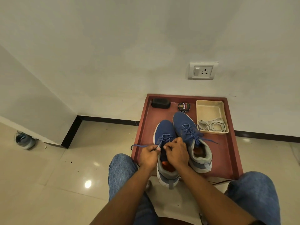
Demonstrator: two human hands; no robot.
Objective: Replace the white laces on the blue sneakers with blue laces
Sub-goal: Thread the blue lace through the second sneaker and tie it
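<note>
Head view: left hand (pixel 148 154) pinches blue lace (pixel 142 145), right hand (pixel 176 151) curled at eyelets, grip contents hidden; lace limp, light — hold near tip, 9 o'clock of sneaker (pixel 164 135).

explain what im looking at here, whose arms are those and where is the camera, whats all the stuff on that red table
There is one picture, from a camera worn on a person's head, looking down at their own arms and knees. No machine is involved. On the low red table stand two blue sneakers. The right sneaker already has a blue lace tied. The left sneaker is being laced: the left hand pinches the blue lace, and the right hand works at the eyelets. The beige tray holds the removed white laces. Behind sit a polish tin and a black block, maybe a sponge.
</note>
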